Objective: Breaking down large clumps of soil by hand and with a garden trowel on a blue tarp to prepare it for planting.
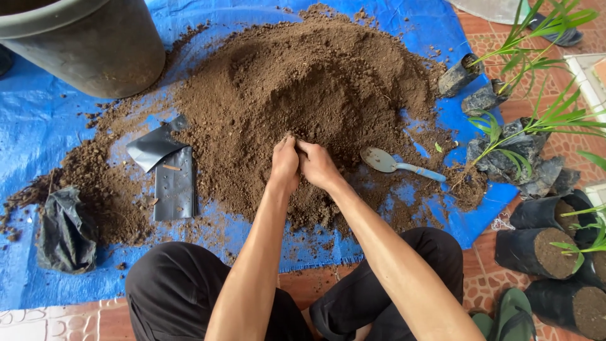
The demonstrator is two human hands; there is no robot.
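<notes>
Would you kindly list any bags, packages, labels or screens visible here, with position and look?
Flat black plastic bags: on the blue tarp, left of the hands, rectangular, empty.
Crumpled black bag: far left on the tarp.
Filled black seedling bags: right edge, lying sideways, soil showing.
No labels, signs or screens.

Soil heap [315, 95]: mid-brown, darker in hollow. Tarp [38, 132]: bright blue w/ fine woven texture. Big pot [88, 44]: dark grey. Flat poly bags [170, 183]: glossy black-grey; crumpled bag [63, 233] black. Trowel [394, 164]: dull silver blade, pale blue handle. Seedling bags [536, 249]: black, brown soil at mouths; leaves [543, 120] bright green. Floor tiles [486, 278]: terracotta w/ pale floral pattern. Trousers [170, 284]: black. Sandal [514, 316]: green.
</notes>
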